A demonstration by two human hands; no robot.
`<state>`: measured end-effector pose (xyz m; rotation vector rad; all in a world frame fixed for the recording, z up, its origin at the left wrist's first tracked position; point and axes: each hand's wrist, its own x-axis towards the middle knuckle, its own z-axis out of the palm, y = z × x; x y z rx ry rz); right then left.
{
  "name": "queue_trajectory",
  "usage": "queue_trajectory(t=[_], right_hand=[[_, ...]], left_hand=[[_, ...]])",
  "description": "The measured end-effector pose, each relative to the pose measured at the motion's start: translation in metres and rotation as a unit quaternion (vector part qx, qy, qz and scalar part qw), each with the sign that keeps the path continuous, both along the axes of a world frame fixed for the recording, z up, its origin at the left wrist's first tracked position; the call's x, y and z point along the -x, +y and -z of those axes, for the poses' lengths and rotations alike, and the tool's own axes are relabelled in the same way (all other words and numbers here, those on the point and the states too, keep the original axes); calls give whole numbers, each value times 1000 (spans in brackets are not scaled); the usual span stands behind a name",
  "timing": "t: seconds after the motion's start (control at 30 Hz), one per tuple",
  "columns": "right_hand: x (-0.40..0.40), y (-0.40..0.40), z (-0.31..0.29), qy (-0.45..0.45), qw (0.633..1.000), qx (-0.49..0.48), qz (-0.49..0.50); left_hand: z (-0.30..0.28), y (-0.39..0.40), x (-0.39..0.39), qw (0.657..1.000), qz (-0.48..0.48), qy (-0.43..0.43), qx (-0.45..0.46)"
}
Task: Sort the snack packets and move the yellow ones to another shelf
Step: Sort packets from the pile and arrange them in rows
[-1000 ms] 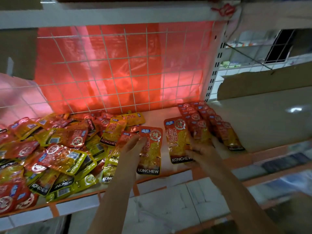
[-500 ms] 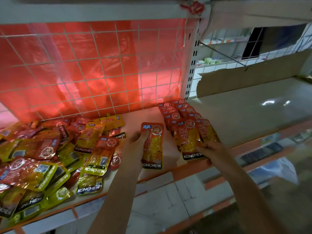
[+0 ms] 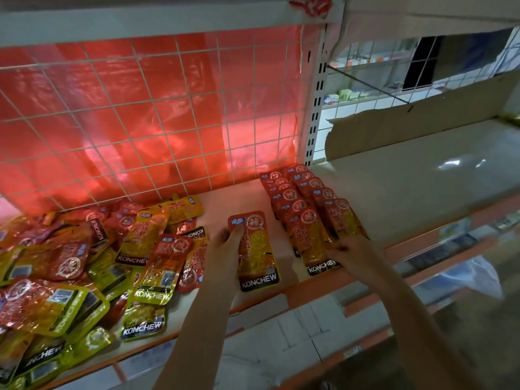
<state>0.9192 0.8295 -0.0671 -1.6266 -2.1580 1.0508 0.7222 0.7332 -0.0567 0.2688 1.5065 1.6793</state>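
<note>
One head-worn wide-angle camera looks forward and down, close over the shelf at arm's reach.

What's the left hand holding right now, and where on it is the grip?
The left hand holds a single red snack packet by its left long edge, thumb on the front near the top.
</note>
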Motion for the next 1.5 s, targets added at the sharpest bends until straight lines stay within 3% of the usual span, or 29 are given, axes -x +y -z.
queue_trajectory(t=[0.6, 0.87, 1.1, 1.3, 1.5], right_hand=[[5, -7, 1, -160, 980, -118, 1], [0, 13, -26, -103, 987, -116, -48], [21, 80, -62, -133, 953, -206, -179], [54, 132, -66, -107, 928, -226, -275], [71, 150, -71, -119, 898, -245, -346]], left_hand=[[-4, 1, -2, 999, 45, 12, -18], [-5, 15, 11, 998, 61, -6, -8], [-6, 55, 45, 999, -35, -13, 35], [2, 97, 63, 995, -49, 28, 83], [16, 125, 73, 982, -49, 157, 93]])
